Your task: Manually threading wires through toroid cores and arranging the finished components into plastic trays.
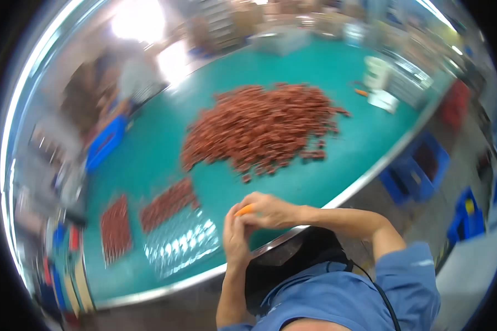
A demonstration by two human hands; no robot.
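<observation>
My two hands meet just over the near edge of the green table (pixel 309 190). My right hand (pixel 271 211) is closed around a small orange tool (pixel 244 210), of which only a short orange piece shows; its kind is hidden. Against it, my left hand (pixel 236 238) has its fingers drawn together at the tips, and whatever they pinch is too small and blurred to make out. Left of the hands lies a clear plastic tray (pixel 182 245) with rows of pockets, partly filled at its far end with reddish-brown small parts (pixel 168 205). A large heap of similar parts (pixel 265 124) spreads beyond.
Another tray filled with brown parts (pixel 116 229) lies at far left. Along the left edge stands a blue crate (pixel 106 143), near a blurred person (pixel 107 83). At far right are a white cup (pixel 376 73) and a metal box (pixel 408 83). Blue stools (pixel 417 168) stand on the floor.
</observation>
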